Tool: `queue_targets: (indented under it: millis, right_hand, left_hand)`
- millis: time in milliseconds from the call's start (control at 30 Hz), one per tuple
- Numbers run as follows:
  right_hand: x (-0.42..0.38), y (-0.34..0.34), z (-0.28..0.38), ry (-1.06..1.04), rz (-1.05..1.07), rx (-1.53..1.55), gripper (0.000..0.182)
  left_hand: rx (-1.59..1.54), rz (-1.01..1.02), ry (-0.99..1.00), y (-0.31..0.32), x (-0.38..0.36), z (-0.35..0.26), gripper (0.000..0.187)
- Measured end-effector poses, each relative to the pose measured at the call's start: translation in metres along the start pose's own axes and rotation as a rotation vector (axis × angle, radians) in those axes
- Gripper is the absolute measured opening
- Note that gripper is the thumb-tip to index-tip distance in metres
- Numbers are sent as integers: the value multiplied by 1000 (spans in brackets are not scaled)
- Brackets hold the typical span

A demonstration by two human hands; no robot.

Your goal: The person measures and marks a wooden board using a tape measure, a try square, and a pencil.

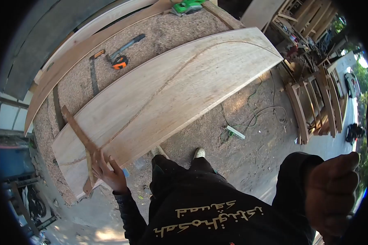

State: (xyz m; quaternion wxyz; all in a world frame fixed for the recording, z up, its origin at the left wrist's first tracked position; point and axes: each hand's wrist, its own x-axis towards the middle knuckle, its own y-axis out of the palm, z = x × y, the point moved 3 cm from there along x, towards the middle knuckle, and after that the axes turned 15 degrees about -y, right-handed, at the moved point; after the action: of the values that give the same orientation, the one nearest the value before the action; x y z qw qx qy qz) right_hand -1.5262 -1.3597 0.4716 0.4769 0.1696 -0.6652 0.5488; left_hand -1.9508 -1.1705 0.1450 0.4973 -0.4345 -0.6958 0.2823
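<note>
A long pale wooden board [163,94] with curved edges lies across the view, a rough brown line running along it. On its left end rests a wooden square [78,131] with a long arm and a thin crosspiece. My left hand [108,173] is on the square near its joint, fingers against the wood. Raised close to the camera at the right, my right hand [333,192] is closed in a fist. It is in shadow, and what it holds, if anything, is hidden.
Behind the board are a hammer [127,45], an orange-black tape measure [119,62] and a green power tool [187,7] on a sawdust-covered surface. A power strip [235,132] with cables lies on the ground. Wooden frames [315,106] stand at the right.
</note>
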Motion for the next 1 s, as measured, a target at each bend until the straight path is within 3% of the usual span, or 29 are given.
queue_targets:
  millis: [33, 167, 267, 300, 367, 400, 800, 933, 1000]
  right_hand:
    - [-1, -16, 13, 36, 50, 7, 29]
    - [-39, -80, 89, 506, -28, 38, 26]
    - [-73, -104, 114, -95, -278, -79, 28]
    - [-55, -112, 137, 184, -262, -200, 27]
    - [-56, -118, 159, 472, -271, -340, 27]
    - [-61, -117, 168, 389, -251, -554, 26]
    - [-83, -127, 119, 553, -299, -823, 27]
    - [-114, -129, 87, 502, -286, -921, 20]
    - [-153, -138, 80, 524, -337, -828, 32]
  left_hand:
    - [-11, 24, 59, 5, -7, -30, 42]
    - [-178, 174, 255, 31, -35, -131, 43]
    - [-264, 219, 387, 43, -43, -188, 42]
    - [-284, 218, 420, 45, -44, -206, 40]
    - [-307, 242, 486, 45, -47, -237, 40]
    - [-308, 253, 511, 44, -47, -246, 39]
    - [-423, 460, 578, 103, -44, -302, 38]
    - [-512, 521, 551, 136, -24, -325, 38]
    - [-493, 503, 601, 155, -13, -343, 38]
